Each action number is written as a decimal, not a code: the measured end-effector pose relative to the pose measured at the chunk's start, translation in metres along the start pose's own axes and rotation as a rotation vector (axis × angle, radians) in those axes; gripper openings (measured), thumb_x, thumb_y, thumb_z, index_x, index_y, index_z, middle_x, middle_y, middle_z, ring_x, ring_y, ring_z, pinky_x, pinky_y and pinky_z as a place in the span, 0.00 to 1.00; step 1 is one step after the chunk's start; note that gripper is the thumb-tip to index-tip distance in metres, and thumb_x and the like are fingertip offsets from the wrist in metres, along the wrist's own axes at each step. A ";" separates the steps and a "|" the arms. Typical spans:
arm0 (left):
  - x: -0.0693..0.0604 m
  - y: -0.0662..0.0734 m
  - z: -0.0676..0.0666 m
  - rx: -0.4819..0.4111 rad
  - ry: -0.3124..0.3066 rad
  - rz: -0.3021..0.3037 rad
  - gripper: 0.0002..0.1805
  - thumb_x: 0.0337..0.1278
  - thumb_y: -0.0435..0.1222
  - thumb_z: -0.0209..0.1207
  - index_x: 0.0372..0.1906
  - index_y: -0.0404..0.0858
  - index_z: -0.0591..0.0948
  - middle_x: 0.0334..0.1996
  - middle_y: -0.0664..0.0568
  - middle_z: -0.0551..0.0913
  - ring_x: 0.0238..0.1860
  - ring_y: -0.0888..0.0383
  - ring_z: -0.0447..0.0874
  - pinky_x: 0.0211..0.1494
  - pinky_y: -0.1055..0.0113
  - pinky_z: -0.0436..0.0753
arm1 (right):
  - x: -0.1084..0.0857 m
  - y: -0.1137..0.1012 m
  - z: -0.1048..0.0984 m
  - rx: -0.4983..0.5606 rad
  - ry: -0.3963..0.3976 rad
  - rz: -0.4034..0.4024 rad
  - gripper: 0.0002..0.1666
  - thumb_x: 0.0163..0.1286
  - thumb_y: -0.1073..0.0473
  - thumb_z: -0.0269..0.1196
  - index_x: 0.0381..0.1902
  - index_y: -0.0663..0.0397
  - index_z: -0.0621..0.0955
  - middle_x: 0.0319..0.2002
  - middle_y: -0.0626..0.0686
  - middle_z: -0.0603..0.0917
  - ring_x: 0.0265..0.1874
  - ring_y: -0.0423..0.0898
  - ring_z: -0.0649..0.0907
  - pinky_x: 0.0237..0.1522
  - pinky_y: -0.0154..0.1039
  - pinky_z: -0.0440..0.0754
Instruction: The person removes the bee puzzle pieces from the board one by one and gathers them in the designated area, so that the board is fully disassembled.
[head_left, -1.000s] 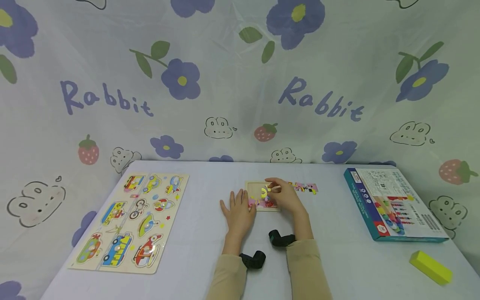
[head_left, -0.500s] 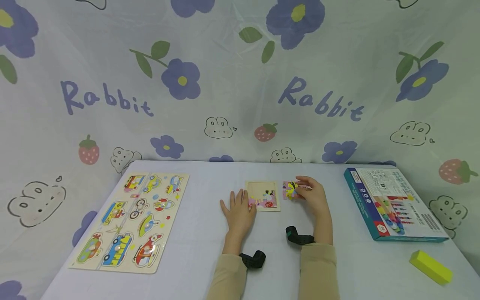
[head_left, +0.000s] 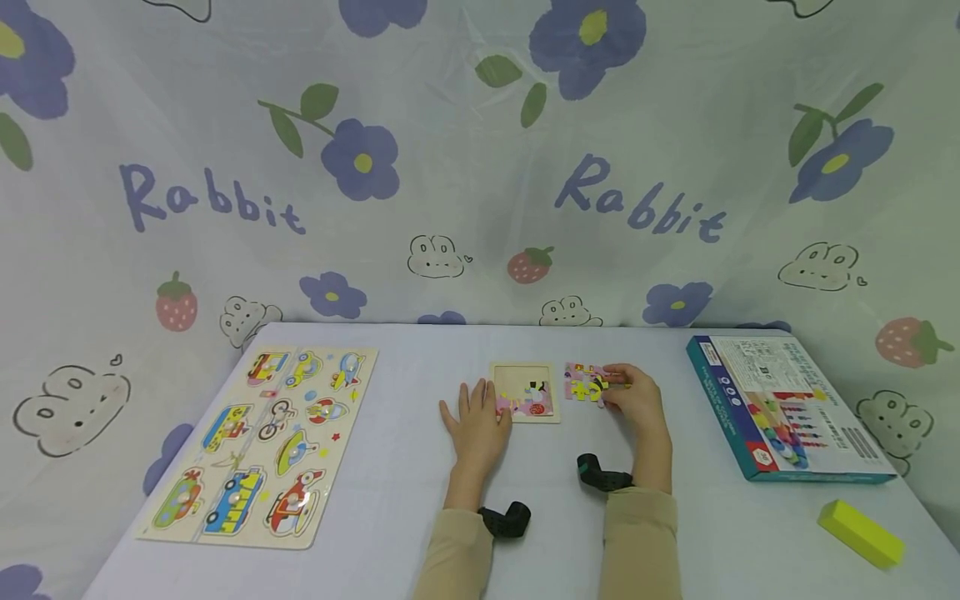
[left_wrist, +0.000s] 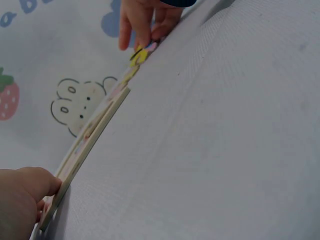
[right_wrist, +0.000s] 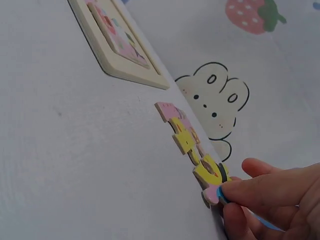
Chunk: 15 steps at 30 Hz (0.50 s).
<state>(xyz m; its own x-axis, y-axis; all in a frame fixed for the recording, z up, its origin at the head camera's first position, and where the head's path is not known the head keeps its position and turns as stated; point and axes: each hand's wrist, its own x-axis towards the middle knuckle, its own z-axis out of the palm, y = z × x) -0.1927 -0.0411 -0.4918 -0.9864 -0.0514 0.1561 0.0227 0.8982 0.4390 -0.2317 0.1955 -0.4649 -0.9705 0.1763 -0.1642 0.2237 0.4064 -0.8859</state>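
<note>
A small wooden puzzle tray [head_left: 557, 392] lies mid-table, with joined pink pieces [head_left: 537, 407] along its near part. My left hand [head_left: 480, 425] rests at the tray's left side, fingers spread; in the left wrist view its thumb [left_wrist: 47, 182] touches the tray's edge. To the tray's right, several jigsaw pieces [head_left: 577, 375], pink and yellow, lie close together. My right hand [head_left: 639, 406] pinches a yellow, pink and blue jigsaw piece [right_wrist: 212, 192] between thumb and fingers at the right end of that group. The fingers partly cover that piece.
A larger wooden board [head_left: 258, 446] of vehicle pictures lies on the left. On the right are a teal-edged flat box [head_left: 795, 408] and a yellow block [head_left: 861, 533]. A printed curtain [head_left: 480, 167] hangs behind the table's back edge.
My right hand has moved right, from above the tray with a yellow piece to the loose pieces. That yellow piece now lies among them, outside the tray. My left hand stays put.
</note>
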 end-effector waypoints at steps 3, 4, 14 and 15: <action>0.000 0.000 0.000 -0.006 -0.005 -0.003 0.30 0.60 0.45 0.52 0.64 0.35 0.68 0.65 0.46 0.65 0.70 0.41 0.50 0.64 0.35 0.38 | 0.001 0.001 0.000 -0.046 0.007 -0.019 0.26 0.56 0.72 0.62 0.55 0.62 0.75 0.50 0.64 0.78 0.36 0.47 0.79 0.29 0.29 0.78; 0.000 0.000 -0.001 -0.007 -0.007 -0.004 0.30 0.60 0.45 0.52 0.64 0.35 0.68 0.66 0.46 0.65 0.70 0.42 0.50 0.64 0.35 0.38 | 0.001 0.002 0.001 -0.057 0.009 -0.025 0.26 0.55 0.72 0.62 0.55 0.62 0.75 0.50 0.64 0.78 0.37 0.48 0.79 0.30 0.30 0.78; -0.002 0.001 -0.003 -0.008 -0.007 0.006 0.30 0.60 0.46 0.52 0.64 0.35 0.68 0.65 0.45 0.65 0.69 0.41 0.50 0.64 0.34 0.39 | 0.002 0.003 0.002 -0.055 0.027 -0.049 0.26 0.55 0.73 0.62 0.54 0.61 0.76 0.48 0.63 0.77 0.36 0.49 0.79 0.32 0.32 0.79; -0.002 0.002 -0.003 -0.009 -0.007 0.006 0.30 0.60 0.46 0.53 0.64 0.35 0.68 0.65 0.45 0.65 0.69 0.41 0.50 0.64 0.34 0.39 | 0.002 0.003 0.003 -0.041 0.021 -0.051 0.26 0.55 0.73 0.62 0.54 0.61 0.75 0.48 0.63 0.77 0.35 0.48 0.78 0.31 0.31 0.79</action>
<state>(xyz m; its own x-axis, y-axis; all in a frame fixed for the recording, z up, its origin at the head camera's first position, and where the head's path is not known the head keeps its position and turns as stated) -0.1907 -0.0407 -0.4891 -0.9873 -0.0432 0.1529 0.0299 0.8947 0.4457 -0.2336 0.1945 -0.4687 -0.9787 0.1734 -0.1100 0.1783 0.4519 -0.8741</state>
